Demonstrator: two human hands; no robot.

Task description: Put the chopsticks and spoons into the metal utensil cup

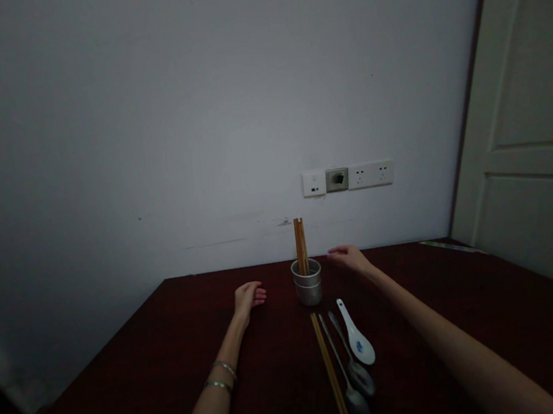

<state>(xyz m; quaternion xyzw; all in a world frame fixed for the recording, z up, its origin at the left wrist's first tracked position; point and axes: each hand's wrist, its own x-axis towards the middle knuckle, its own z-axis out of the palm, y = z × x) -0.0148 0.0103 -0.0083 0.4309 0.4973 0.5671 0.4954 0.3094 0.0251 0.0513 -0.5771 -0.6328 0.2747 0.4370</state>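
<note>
My left hand (250, 296) rests on the dark red table, left of a metal cup (309, 291), its fingers loosely curled and nothing visible in them. Beyond the cup's right side is my right hand (347, 257), fingers stretched toward the cup but apart from it, holding nothing that I can see. Several wooden chopsticks (301, 247) stand upright in the cup. In front of it lie a pair of chopsticks (331, 371), two long-handled metal spoons (349, 386) (361, 379) and a white ceramic spoon (361, 344) with a blue mark.
The table (183, 353) meets a pale wall (186, 124) at its back edge. Wall sockets and a switch panel (368, 174) sit above the cup, to the right. A panelled door (536, 108) stands at the right. A flat strip (447, 247) lies near the far right corner.
</note>
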